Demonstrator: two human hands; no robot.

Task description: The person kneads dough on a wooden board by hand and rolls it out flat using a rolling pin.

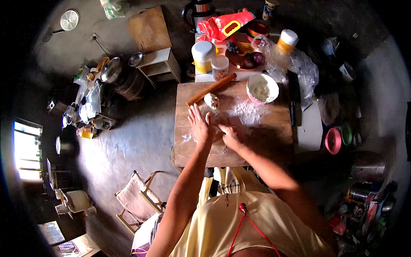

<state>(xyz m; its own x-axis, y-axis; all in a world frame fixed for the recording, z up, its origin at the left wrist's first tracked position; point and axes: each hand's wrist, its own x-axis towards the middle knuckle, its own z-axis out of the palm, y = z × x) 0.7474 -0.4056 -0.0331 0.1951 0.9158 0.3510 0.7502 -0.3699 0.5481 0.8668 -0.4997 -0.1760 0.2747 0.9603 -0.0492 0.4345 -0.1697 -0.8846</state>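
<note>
My left hand (200, 125) lies over the wooden board (269, 143) with its fingers stretched out and the thumb apart. To its right, my right hand (230, 136) has most fingers curled in and one finger pointing toward the left hand; whether anything lies under it is hidden. Just beyond my left fingertips sits a lump of white dough (211, 101). A wooden rolling pin (214, 88) lies diagonally behind the dough. Loose flour (248, 112) is scattered on the board, and a bowl of flour (262, 88) stands at its back right.
Behind the board stand a white-lidded jar (204, 52), a small clear jar (220, 67) and a plate with dark vegetables (257, 58). A black knife (293, 98) and a plastic bag (306, 73) lie right. A chair (139, 197) stands at lower left.
</note>
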